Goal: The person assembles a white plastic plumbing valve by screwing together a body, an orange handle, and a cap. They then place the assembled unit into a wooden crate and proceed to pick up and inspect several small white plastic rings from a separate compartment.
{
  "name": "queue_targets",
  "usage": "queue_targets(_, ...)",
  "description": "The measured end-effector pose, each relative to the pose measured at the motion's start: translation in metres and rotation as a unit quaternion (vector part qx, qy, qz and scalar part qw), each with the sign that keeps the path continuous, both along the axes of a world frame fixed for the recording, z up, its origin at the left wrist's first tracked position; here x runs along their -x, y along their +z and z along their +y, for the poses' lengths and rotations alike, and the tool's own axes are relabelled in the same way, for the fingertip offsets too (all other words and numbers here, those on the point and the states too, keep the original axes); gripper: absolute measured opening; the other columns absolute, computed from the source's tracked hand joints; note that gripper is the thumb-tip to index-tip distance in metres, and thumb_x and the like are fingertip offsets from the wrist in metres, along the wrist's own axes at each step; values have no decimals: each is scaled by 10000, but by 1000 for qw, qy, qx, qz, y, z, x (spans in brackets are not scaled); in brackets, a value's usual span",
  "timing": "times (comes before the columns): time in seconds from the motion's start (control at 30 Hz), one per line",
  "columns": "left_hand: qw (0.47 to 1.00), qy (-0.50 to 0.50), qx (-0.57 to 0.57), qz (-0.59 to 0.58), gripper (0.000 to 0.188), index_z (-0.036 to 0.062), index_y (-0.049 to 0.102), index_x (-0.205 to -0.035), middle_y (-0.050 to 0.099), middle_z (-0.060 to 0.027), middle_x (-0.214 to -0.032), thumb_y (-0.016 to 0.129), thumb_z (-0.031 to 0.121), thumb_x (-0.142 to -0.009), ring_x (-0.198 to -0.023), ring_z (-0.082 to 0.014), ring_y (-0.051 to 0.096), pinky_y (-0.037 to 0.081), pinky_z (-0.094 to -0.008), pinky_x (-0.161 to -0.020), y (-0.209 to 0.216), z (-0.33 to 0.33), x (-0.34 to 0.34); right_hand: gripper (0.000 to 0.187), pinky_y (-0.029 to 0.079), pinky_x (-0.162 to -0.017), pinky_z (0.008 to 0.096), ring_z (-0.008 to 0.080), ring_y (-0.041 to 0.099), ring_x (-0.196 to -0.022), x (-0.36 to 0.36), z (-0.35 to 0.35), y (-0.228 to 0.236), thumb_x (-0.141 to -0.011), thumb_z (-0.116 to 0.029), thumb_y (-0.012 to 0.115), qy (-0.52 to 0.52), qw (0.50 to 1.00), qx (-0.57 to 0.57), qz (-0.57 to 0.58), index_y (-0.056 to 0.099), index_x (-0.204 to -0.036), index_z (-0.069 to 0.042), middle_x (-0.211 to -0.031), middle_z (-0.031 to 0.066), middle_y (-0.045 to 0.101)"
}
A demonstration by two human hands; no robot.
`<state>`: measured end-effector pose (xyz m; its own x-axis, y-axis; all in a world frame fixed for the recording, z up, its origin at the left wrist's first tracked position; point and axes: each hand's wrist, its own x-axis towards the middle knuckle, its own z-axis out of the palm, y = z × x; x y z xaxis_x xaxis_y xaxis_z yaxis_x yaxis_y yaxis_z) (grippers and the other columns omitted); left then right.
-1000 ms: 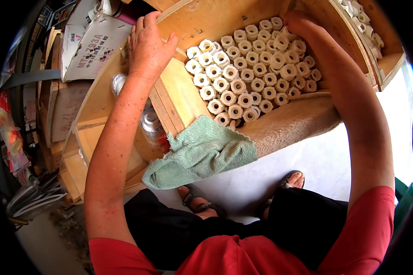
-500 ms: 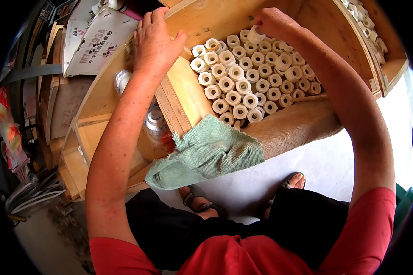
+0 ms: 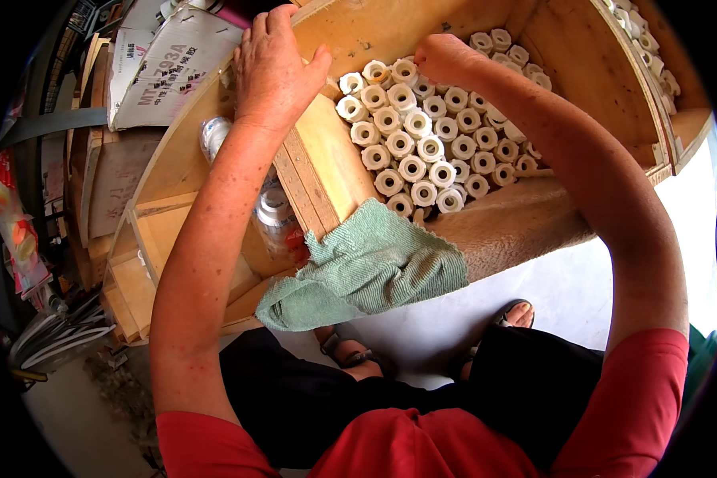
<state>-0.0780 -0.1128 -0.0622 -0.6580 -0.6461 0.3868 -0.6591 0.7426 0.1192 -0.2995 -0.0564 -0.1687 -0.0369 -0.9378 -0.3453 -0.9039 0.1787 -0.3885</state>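
Rows of white plastic pipe fittings (image 3: pixel 430 149), ring-shaped ends up, stand packed in a wooden compartment. At the back of the rows, my right hand (image 3: pixel 451 60) bends down with its fingers curled round a fitting, which the hand mostly hides. My left hand (image 3: pixel 277 72) lies over the top of the wooden divider (image 3: pixel 320 171) at the compartment's left, thumb spread away from the fingers and nothing seen in it. A green ribbed cloth (image 3: pixel 374 255) drapes over the near left corner, beside a brown fuzzy covering (image 3: pixel 526 227) along the front edge.
Left of the divider, clear-wrapped cylinders (image 3: pixel 274 209) lie in another wooden section. A white cardboard box (image 3: pixel 171 72) and boards stand at far left, with coiled grey tubing (image 3: pixel 60 334) below. More white fittings (image 3: pixel 644 44) fill a section at far right. My sandalled feet (image 3: pixel 518 315) are below.
My right hand has moved left along the back of the rows, uncovering fittings in the back right corner. My left hand stays on the divider. The view has shifted slightly.
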Motion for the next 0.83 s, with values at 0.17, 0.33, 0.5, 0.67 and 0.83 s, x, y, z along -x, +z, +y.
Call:
queue_targets(0.17,1000,-3,8,3,540,39,503,-1212,554,-163,-1150,720,210,-747,-1099,-337,535,426,-434,-952,-2,-1,1,171,552,-487,306,185,660,-537,-3,3,-2,-827,-24,541,-131,974,-92,-158,708,-791,-16,-747,96,716)
queue_targets(0.33,1000,0,1,-14,541,46,498,-1212,551,-161,-1138,722,214,-749,-1089,-334,536,428,-437,-950,0,0,2,180,555,-464,299,180,670,-559,-8,3,-14,-847,-24,529,-167,957,-93,-218,689,-766,-6,-762,83,721)
queue_targets(0.5,1000,3,1,-15,540,51,494,-1218,548,-161,-1150,719,216,-756,-1096,-333,534,426,-441,-957,-1,-1,1,170,568,-478,310,194,682,-594,-4,2,-15,-855,-12,520,-158,954,-93,-237,690,-854,-13,-778,89,721)
queue_targets(0.67,1000,3,10,-16,546,51,492,-1225,548,-163,-1160,717,220,-757,-1104,-333,532,425,-441,-960,-2,-2,0,155,571,-477,323,211,686,-608,-8,3,-5,-845,-15,546,-151,963,-77,-210,691,-892,-36,-806,100,718)
queue_targets(0.83,1000,1,-4,-14,551,54,491,-1230,545,-165,-1166,718,225,-758,-1112,-333,527,420,-443,-968,-1,-2,1,124,570,-477,330,236,686,-611,-5,1,-9,-824,-38,592,-122,976,-78,-160,696,-891,-46,-808,111,715)
